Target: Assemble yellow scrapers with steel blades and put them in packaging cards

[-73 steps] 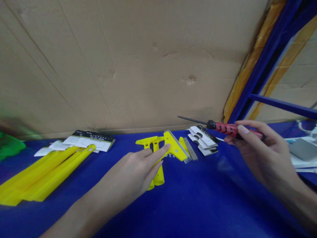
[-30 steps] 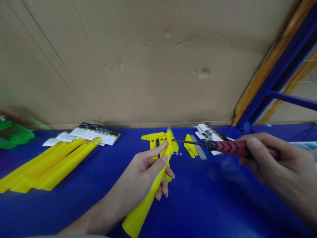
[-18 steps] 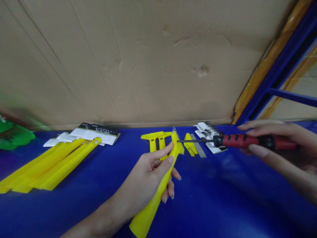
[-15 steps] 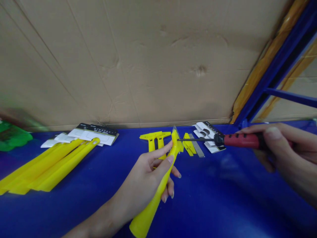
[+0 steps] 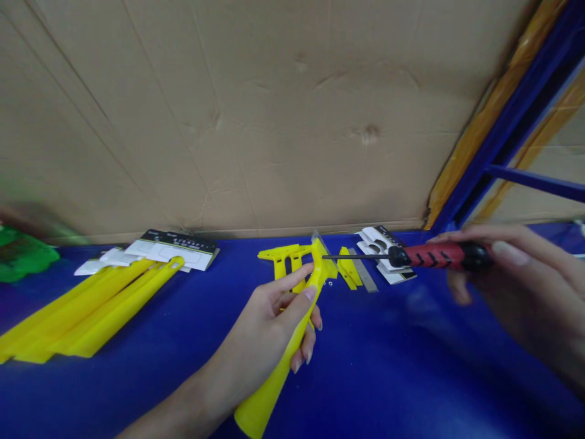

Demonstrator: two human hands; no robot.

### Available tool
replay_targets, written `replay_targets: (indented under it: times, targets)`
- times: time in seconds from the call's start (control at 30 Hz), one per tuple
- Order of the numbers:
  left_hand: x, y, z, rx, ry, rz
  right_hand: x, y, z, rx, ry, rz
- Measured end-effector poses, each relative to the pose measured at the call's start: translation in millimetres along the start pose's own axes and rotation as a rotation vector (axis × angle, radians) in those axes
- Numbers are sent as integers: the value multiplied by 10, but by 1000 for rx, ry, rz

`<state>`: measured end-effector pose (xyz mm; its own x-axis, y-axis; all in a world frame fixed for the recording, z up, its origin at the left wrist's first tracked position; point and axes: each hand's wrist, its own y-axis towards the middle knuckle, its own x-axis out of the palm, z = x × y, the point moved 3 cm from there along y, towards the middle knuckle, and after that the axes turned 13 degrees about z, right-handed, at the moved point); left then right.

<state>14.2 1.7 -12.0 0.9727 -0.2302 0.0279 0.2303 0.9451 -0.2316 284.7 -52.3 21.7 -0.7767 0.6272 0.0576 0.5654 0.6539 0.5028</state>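
My left hand (image 5: 260,332) is closed around the yellow handle of a scraper (image 5: 262,396), tilted with its head up and away from me. A clear or metallic blade edge shows at the head. My right hand (image 5: 525,274) grips the rear end of a screwdriver (image 5: 441,256) with a red and black handle. The dark shaft points left, and its tip meets the scraper's head. Behind my left fingers lie yellow plastic scraper heads (image 5: 283,253). Just right of the head are small yellow pieces (image 5: 350,271), a flat metal blade (image 5: 365,274) and tiny nuts or washers (image 5: 329,283).
Several yellow handles (image 5: 105,299) lie at left against white and black cards (image 5: 178,247). More cards (image 5: 384,244) rest at back right. A green bag (image 5: 25,253) sits far left. Cardboard (image 5: 274,122) walls the blue table's (image 5: 388,378) back; a blue frame (image 5: 503,128) stands right.
The scraper and my left hand have shifted slightly left. My right hand's fingers have loosened and moved toward the butt of the screwdriver, whose handle has turned.
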Motion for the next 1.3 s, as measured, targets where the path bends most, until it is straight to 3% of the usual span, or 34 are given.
replay_targets:
  times: [0.1, 0.23, 0.4, 0.47, 0.63, 0.73, 1.07, 1.3]
  targets:
    - [5, 8, 22, 3, 15, -23, -23, -2, 32, -53, -87, 33]
    - [6, 14, 33, 7, 20, -33, -7, -9, 50, -50, 36, 24]
    - [14, 7, -14, -13, 48, -8, 10, 10, 5, -82, 1, 52]
    - [16, -3, -22, -3, 50, -6, 7, 13, -13, -61, 91, 37]
    - [7, -19, -9, -2, 69, 6, -1, 8, 33, -51, -62, -7]
    - [3, -6, 8, 24, 61, 1, 0, 8, 71, -37, 87, -10]
    - [-34, 29, -42, 16, 24, 21, -1, -1, 64, -11, 86, -119]
    - [-12, 33, -18, 0, 26, 56, 17, -10, 85, 21, 60, -95]
